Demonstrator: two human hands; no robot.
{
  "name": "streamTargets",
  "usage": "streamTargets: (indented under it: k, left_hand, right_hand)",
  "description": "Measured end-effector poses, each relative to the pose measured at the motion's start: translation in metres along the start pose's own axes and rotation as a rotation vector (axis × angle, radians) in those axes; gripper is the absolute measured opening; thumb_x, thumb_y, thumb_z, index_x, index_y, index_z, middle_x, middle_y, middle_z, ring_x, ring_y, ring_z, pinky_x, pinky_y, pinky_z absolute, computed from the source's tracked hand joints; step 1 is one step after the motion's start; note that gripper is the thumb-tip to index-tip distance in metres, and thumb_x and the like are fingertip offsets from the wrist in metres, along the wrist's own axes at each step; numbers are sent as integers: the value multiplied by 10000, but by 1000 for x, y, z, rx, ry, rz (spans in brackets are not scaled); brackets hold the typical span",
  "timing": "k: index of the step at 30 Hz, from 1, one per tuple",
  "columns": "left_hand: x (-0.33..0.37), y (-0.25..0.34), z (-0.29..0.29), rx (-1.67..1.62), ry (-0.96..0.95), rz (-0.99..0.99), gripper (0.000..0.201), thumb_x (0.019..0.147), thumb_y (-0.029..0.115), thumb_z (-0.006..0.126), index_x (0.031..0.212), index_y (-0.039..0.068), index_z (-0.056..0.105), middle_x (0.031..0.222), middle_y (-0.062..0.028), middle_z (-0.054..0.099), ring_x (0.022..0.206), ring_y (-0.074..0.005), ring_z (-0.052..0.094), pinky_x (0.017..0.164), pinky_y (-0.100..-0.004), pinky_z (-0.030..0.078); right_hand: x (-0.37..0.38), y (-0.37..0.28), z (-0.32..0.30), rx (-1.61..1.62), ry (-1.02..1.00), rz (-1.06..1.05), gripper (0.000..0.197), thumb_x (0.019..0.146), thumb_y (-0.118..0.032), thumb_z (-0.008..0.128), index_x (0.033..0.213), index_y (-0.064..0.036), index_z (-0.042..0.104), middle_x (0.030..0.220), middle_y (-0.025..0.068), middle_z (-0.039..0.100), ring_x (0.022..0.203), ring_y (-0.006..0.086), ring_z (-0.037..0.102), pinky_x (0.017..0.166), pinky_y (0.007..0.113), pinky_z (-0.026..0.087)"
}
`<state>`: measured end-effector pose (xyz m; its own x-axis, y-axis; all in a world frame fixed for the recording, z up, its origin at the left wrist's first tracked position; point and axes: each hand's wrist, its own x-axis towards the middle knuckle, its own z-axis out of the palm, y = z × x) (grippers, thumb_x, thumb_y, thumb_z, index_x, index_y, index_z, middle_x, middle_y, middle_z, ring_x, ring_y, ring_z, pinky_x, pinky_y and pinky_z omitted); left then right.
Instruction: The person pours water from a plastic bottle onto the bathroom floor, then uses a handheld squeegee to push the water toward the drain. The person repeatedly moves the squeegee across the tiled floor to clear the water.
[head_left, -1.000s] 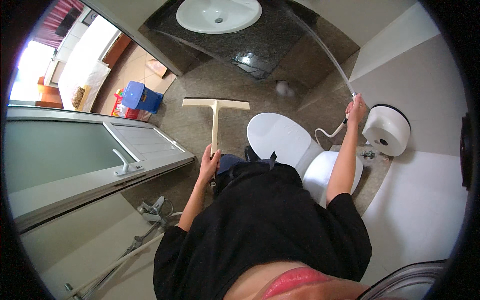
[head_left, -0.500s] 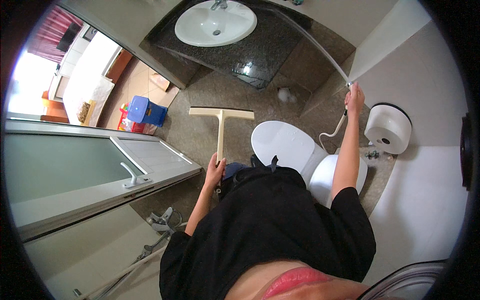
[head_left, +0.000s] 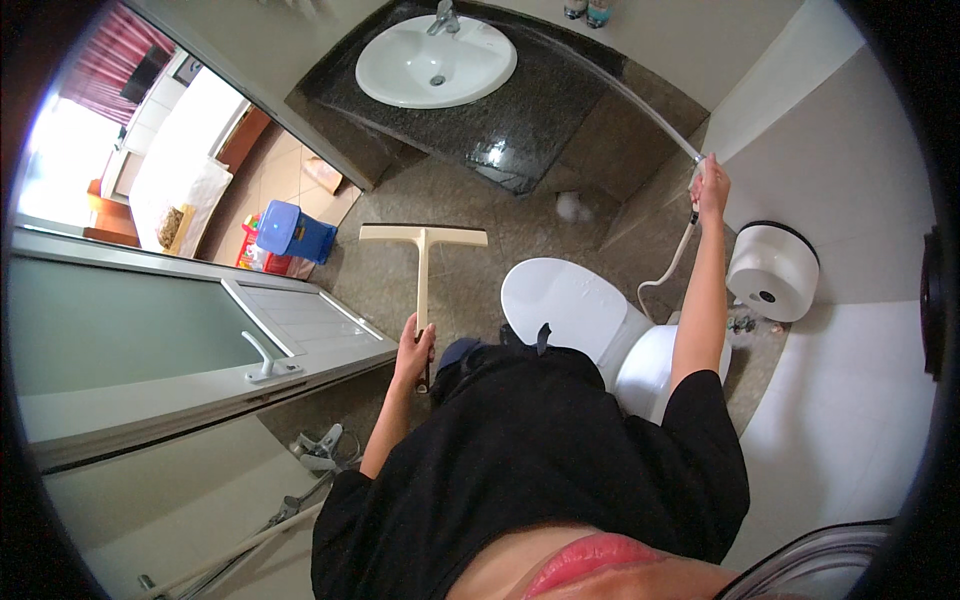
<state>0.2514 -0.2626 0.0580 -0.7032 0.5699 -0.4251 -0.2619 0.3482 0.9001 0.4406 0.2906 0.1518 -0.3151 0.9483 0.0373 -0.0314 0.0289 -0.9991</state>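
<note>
My left hand (head_left: 414, 352) is closed round the handle of a cream squeegee (head_left: 422, 270), whose wide blade points away from me above the floor. Out to the right, my right hand (head_left: 710, 188) grips a spray nozzle on a pale hose (head_left: 672, 268). A jet of water (head_left: 640, 105) shoots from it toward the dark stone counter (head_left: 455, 140), which looks wet and shiny. Set into that counter is a white oval sink (head_left: 400, 75) with a chrome faucet (head_left: 444, 18).
A white toilet (head_left: 565, 300) with its lid down stands close in front of me, and a round paper dispenser (head_left: 775, 270) hangs on the right wall. On the left a door (head_left: 170, 340) stands open, with a blue bin (head_left: 297, 232) beyond it. Foam (head_left: 573, 207) lies on the floor.
The squeegee and my left hand have shifted a little left. The right hand keeps hold of the nozzle, and water still sprays. The view has tilted slightly upward, showing more behind the sink.
</note>
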Motion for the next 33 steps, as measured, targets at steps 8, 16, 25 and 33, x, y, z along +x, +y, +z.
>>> streamTargets:
  k: [8, 16, 25, 33]
  left_hand:
    - [0, 2, -3, -5, 5, 10, 357, 929, 184, 528, 1238, 55, 404, 647, 27, 446, 489, -55, 434, 424, -212, 359]
    - [-4, -6, -6, 46, -8, -6, 352, 919, 178, 543, 1231, 61, 429, 627, 29, 450, 478, -57, 436, 412, -218, 355]
    - [-3, 2, -8, 145, -8, -30, 411, 905, 197, 571, 1259, 53, 419, 665, 35, 467, 535, -59, 442, 461, -224, 365]
    - [1, 9, -9, 203, -40, -18, 408, 897, 197, 579, 1254, 62, 436, 670, 32, 471, 548, -62, 440, 476, -229, 365]
  right_hand:
    - [14, -19, 8, -43, -87, -54, 437, 903, -498, 484, 757, -86, 471, 434, -22, 350, 333, 78, 346, 327, 235, 288]
    - [26, -33, 9, 41, -107, -33, 442, 891, -506, 500, 688, -128, 397, 443, -31, 335, 344, 76, 331, 334, 243, 281]
    - [24, -52, 5, -7, -132, -46, 446, 885, -508, 505, 675, -134, 384, 447, -25, 344, 344, 81, 336, 339, 241, 283]
    - [16, -50, 1, 33, -119, -13, 434, 893, -499, 492, 685, -130, 395, 447, -26, 333, 348, 77, 329, 339, 239, 278]
